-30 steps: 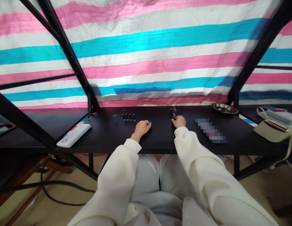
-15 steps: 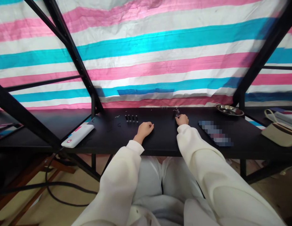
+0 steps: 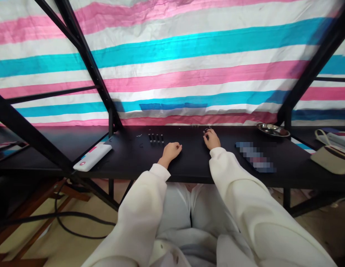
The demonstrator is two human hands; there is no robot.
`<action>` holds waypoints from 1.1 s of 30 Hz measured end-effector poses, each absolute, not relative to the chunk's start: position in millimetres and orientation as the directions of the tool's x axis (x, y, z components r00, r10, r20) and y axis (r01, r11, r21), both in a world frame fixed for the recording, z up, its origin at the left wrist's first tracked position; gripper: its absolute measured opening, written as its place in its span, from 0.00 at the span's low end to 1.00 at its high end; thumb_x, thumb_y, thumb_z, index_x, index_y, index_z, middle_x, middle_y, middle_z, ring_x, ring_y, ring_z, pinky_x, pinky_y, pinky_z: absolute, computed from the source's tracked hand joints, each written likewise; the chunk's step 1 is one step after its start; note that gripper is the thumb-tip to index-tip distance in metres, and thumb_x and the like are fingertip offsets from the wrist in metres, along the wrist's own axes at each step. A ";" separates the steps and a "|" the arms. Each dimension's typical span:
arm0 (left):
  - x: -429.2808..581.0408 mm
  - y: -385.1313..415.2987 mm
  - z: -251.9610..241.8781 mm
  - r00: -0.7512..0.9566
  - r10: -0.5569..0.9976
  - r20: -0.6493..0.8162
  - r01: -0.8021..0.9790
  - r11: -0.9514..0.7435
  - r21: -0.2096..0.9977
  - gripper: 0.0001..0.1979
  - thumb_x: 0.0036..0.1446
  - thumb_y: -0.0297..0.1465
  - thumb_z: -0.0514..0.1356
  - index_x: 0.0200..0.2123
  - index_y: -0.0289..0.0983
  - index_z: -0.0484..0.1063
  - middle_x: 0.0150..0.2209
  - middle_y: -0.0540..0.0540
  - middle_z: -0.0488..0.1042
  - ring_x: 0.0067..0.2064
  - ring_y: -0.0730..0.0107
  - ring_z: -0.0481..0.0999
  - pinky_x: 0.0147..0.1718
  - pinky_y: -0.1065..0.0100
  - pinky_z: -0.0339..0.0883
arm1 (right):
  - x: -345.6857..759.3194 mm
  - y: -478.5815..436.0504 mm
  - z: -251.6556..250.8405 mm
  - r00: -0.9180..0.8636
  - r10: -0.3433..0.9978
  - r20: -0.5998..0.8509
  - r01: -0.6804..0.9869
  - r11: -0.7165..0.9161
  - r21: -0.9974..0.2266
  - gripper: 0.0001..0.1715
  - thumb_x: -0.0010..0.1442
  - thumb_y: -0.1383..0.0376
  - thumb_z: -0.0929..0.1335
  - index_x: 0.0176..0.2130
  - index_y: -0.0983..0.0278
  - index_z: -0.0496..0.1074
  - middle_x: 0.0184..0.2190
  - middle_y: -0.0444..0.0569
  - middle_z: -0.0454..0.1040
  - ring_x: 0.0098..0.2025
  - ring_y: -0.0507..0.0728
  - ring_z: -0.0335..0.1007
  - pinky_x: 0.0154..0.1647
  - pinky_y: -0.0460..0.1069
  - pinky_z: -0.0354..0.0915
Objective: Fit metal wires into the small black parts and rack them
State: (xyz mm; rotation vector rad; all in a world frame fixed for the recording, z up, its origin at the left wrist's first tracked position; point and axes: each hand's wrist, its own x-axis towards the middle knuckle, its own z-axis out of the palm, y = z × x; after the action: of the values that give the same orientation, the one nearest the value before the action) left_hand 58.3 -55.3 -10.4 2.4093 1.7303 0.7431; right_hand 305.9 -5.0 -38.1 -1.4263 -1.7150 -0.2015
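My left hand (image 3: 171, 151) rests on the black table with its fingers curled closed; whatever they may hold is hidden. Just left of it, several small dark cylinders (image 3: 156, 138) stand in a row. My right hand (image 3: 211, 139) is farther back and to the right, with thumb and fingers somewhat apart around a small dark piece near the fingertips, too small to make out. Thin white bits (image 3: 210, 127) lie just beyond that hand.
A white power bank (image 3: 93, 158) lies at the left of the black table (image 3: 189, 172). A blurred phone (image 3: 254, 157), a metal dish (image 3: 273, 130) and a beige pouch (image 3: 331, 159) are at the right. Black frame posts flank the striped sheet.
My right hand has shifted slightly left and its fingers have spread out more. My left hand has stayed about where it was.
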 end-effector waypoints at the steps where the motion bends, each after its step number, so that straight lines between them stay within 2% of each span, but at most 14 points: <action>1: 58.4 -55.2 -10.3 0.245 0.910 0.334 0.871 -0.358 0.337 0.17 0.56 0.39 0.49 0.28 0.38 0.74 0.26 0.45 0.73 0.29 0.69 0.70 0.27 0.71 0.55 | 305.9 -3.6 -39.0 0.028 0.727 0.686 0.865 0.327 -0.381 0.04 0.53 0.67 0.63 0.30 0.63 0.67 0.45 0.54 0.66 0.45 0.59 0.63 0.43 0.52 0.62; 9: 58.7 -54.7 -10.3 0.250 0.907 0.338 0.866 -0.366 0.342 0.16 0.56 0.39 0.50 0.26 0.38 0.73 0.24 0.46 0.72 0.27 0.69 0.69 0.25 0.71 0.54 | 305.2 -3.5 -36.3 0.003 0.766 0.643 0.918 0.253 -0.306 0.07 0.53 0.67 0.63 0.32 0.65 0.69 0.42 0.56 0.65 0.42 0.60 0.61 0.43 0.55 0.61; 14: 62.9 -59.2 -10.7 0.257 0.897 0.359 0.837 -0.393 0.381 0.16 0.56 0.39 0.50 0.25 0.38 0.72 0.23 0.46 0.71 0.26 0.70 0.69 0.25 0.71 0.53 | 302.1 -8.9 -28.8 -0.007 0.815 0.579 0.930 0.218 -0.295 0.10 0.54 0.68 0.61 0.34 0.67 0.70 0.43 0.57 0.64 0.43 0.59 0.61 0.45 0.53 0.59; 19: 78.7 -66.2 -10.1 0.260 0.889 0.378 0.788 -0.422 0.449 0.16 0.56 0.39 0.50 0.25 0.37 0.72 0.22 0.47 0.70 0.26 0.72 0.67 0.26 0.71 0.54 | 297.6 -13.8 -24.2 -0.024 0.800 0.600 0.895 0.284 -0.344 0.11 0.55 0.68 0.60 0.35 0.66 0.69 0.42 0.56 0.64 0.45 0.59 0.61 0.48 0.52 0.58; 22: 92.7 -68.8 -10.7 0.251 0.870 0.424 0.715 -0.462 0.525 0.13 0.56 0.38 0.51 0.33 0.37 0.72 0.22 0.50 0.69 0.26 0.73 0.67 0.27 0.72 0.56 | 288.1 -20.9 -20.2 -0.041 0.734 0.678 0.836 0.397 -0.380 0.10 0.56 0.66 0.60 0.35 0.66 0.69 0.41 0.56 0.64 0.45 0.58 0.61 0.49 0.51 0.59; 25: 105.8 -68.7 -12.9 0.210 0.851 0.481 0.637 -0.492 0.593 0.16 0.55 0.34 0.53 0.47 0.38 0.67 0.27 0.50 0.70 0.28 0.75 0.68 0.30 0.73 0.58 | 271.4 -31.9 -15.3 -0.049 0.678 0.733 0.754 0.506 -0.418 0.08 0.56 0.65 0.61 0.34 0.65 0.68 0.40 0.53 0.64 0.44 0.56 0.62 0.48 0.50 0.60; 28: 114.0 -66.7 -14.7 0.158 0.842 0.515 0.589 -0.499 0.635 0.23 0.53 0.30 0.54 0.54 0.38 0.60 0.34 0.48 0.72 0.32 0.74 0.69 0.33 0.73 0.60 | 251.9 -44.7 -11.1 -0.023 0.655 0.756 0.672 0.570 -0.473 0.07 0.55 0.64 0.62 0.32 0.64 0.68 0.38 0.52 0.63 0.43 0.55 0.63 0.47 0.50 0.60; 30: 116.0 -65.6 -14.9 0.136 0.843 0.520 0.578 -0.494 0.649 0.23 0.53 0.28 0.54 0.53 0.37 0.62 0.38 0.46 0.72 0.35 0.72 0.70 0.35 0.72 0.61 | 240.6 -52.5 -9.4 0.003 0.668 0.744 0.639 0.571 -0.515 0.06 0.54 0.64 0.63 0.30 0.64 0.68 0.38 0.51 0.64 0.42 0.55 0.63 0.47 0.51 0.61; 33: 115.4 -64.5 -14.6 0.112 0.853 0.510 0.586 -0.471 0.659 0.16 0.53 0.27 0.53 0.46 0.37 0.68 0.41 0.43 0.72 0.38 0.69 0.70 0.37 0.70 0.62 | 228.6 -60.9 -8.8 0.027 0.691 0.722 0.597 0.568 -0.566 0.05 0.53 0.65 0.63 0.29 0.63 0.67 0.36 0.50 0.64 0.42 0.55 0.64 0.47 0.51 0.61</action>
State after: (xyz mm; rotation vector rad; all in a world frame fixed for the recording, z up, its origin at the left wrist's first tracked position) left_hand 115.4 -64.5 -14.6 2.1011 1.4152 1.2906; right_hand 228.6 -60.9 -8.8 -1.0965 -1.6498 0.1017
